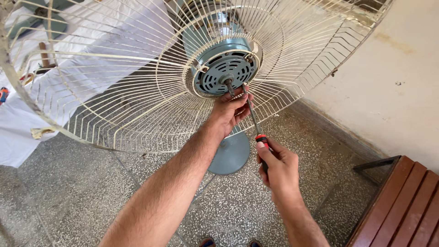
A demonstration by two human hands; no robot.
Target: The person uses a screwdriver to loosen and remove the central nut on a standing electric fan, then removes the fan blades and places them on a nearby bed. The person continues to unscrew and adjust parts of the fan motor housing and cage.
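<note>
My left hand braces blue-grey fan motor housing inside cream wire guard; right hand grips red/black-handled screwdriver, tip at motor face, above speckled terrazzo floor.

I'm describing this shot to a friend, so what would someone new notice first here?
First, the big cream wire fan guard filling the upper left, with the blue-grey motor at its centre. Just below the motor, the left hand steadies the shaft of a screwdriver, while the right hand grips its red and black handle. A reddish wooden bench sits at the lower right.
</note>
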